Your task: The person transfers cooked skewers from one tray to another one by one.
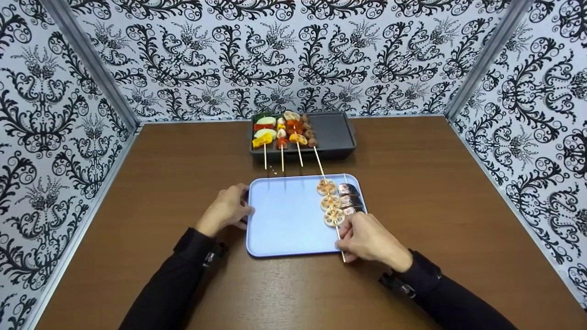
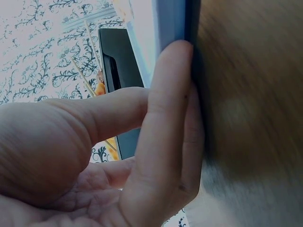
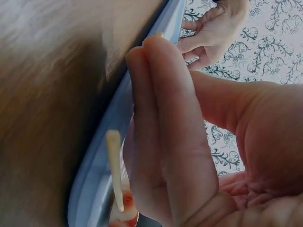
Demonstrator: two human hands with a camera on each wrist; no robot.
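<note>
A light blue tray (image 1: 289, 224) lies on the brown table in front of me. Along its right side lie a lotus-root skewer (image 1: 331, 202) and a darker meat skewer (image 1: 351, 200). My left hand (image 1: 228, 208) rests against the tray's left edge (image 2: 173, 21), with its fingers (image 2: 163, 118) straight along the rim. My right hand (image 1: 367, 238) lies over the lotus-root skewer's stick at the tray's near right corner. Its fingers (image 3: 161, 123) are straight beside the stick's end (image 3: 113, 161), and the thumb stands apart from them.
A black grill pan (image 1: 337, 133) stands behind the tray. Several vegetable and meat skewers (image 1: 284, 130) fill its left half, their sticks pointing toward me. Patterned walls close in the table on the left, back and right.
</note>
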